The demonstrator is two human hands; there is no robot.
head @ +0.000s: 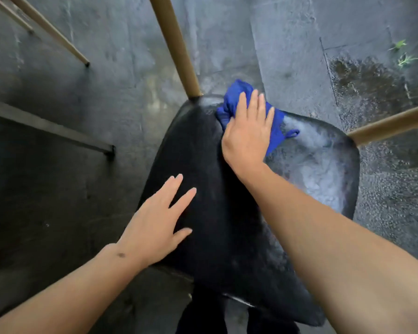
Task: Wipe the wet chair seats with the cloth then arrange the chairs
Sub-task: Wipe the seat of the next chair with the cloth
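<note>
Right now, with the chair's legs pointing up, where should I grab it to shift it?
Probably the tan leg beside the cloth, near the black seat, from above, the left hand wrapping its fingers round it. It is a slim round rod standing free; the seat is broad, curved and looks wet. The right hand is pressing the cloth.

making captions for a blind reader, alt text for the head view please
A person's right hand presses a crumpled blue cloth onto a wet black plastic chair with tan legs, while the left hand rests flat on it, above damp grey concrete floor.
</note>
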